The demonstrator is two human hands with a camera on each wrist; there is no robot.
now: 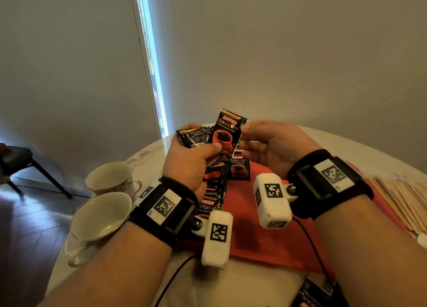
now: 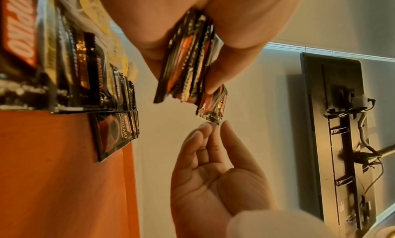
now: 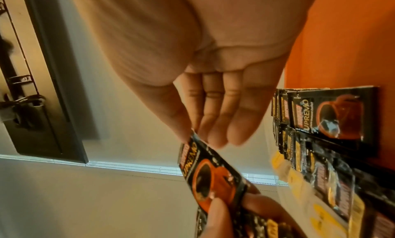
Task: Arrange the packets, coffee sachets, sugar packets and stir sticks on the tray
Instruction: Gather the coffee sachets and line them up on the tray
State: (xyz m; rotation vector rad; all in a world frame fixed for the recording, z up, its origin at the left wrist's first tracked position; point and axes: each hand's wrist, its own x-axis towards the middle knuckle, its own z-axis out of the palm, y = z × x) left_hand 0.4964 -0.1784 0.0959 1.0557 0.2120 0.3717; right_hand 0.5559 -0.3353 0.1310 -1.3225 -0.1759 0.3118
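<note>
From the head view, the left hand (image 1: 187,161) grips a fanned bundle of black foil coffee sachets (image 1: 196,138) above the flat red tray (image 1: 261,235), thumb clamped across them. One black-and-red Kopiko Supremo sachet (image 1: 227,131) stands upright from that bundle, and the right hand (image 1: 275,147) pinches its top corner between thumb and forefinger, the other fingers relaxed. More sachets lie on the tray beneath the hands (their count is unclear here). Only this view shows two empty white porcelain teacups (image 1: 101,216) on the white round table (image 1: 147,156) at the left, and a fan of pale wooden stir sticks (image 1: 402,200) at the right.

The left wrist view shows the bundle edge-on, several sachets thick, and an overlapping row of sachets (image 2: 115,123) lying on the tray, with yellow packets (image 2: 115,56) beyond them.

The right wrist view shows the pinched sachet's printed face, the left thumb pressing its lower end, and that same row on the tray.
</note>
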